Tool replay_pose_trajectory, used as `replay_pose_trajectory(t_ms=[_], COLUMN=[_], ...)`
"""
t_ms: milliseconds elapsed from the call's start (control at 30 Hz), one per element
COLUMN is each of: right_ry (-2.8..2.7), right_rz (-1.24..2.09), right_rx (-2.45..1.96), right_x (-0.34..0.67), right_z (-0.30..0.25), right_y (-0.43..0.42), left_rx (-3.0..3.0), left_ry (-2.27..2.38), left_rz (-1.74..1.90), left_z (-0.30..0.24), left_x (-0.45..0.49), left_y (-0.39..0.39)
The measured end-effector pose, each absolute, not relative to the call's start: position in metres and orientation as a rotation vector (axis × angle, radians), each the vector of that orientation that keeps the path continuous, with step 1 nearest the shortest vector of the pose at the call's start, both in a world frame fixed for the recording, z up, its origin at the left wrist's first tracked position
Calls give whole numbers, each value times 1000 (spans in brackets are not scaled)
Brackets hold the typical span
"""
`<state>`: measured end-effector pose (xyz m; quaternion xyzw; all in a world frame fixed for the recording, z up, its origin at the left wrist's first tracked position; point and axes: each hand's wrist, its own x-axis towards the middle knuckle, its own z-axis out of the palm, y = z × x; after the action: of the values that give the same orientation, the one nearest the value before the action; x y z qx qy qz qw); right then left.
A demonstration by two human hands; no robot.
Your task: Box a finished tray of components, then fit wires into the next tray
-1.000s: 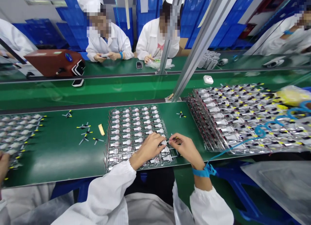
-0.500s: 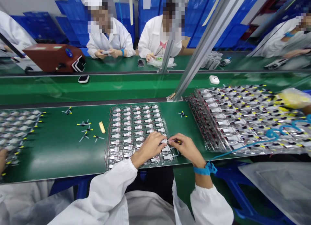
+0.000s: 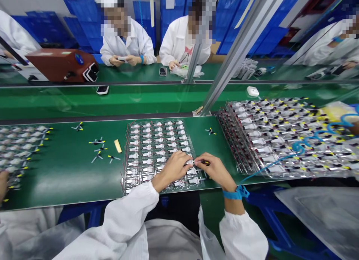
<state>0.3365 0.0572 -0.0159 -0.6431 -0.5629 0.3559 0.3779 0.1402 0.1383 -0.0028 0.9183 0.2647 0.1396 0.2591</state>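
White-framed device (image 3: 103,89) has slid rightward along the far green belt (image 3: 154,101). Head view: your right hand (image 3: 213,169) is clamped on a black, yellow-tipped part (image 3: 206,162); left hand (image 3: 174,166) at a small white part (image 3: 190,162), clear tray's (image 3: 192,149) right column, grip unclear.

factory: parts trays (image 3: 190,144), white coats (image 3: 174,39)

Your left hand (image 3: 174,165), centre of frame, below middle: back up, fingers bent. Your right hand (image 3: 213,168), just beside it, pinching.
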Motion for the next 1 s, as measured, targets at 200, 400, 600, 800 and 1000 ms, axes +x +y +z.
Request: replay_pose_trajectory(t_ms=[200,400,600,800,1000], right_ry=[-1441,-1429,-1439,-1410,-1411], right_rz=[912,925,936,965,1009], right_rx=[-1628,-1635,-1625,-1637,-1630], right_x=[336,336,337,338,340], right_z=[-16,-16,-18,-19,-22], right_y=[58,58,60,59,60], left_rx=[2473,2523,2551,2582,2626], left_ry=[695,708,700,694,658], left_rz=[387,318,270,186,168], left_z=[0,3,7,17,15], left_x=[141,141,142,143,145], left_y=[139,138,138,138,140])
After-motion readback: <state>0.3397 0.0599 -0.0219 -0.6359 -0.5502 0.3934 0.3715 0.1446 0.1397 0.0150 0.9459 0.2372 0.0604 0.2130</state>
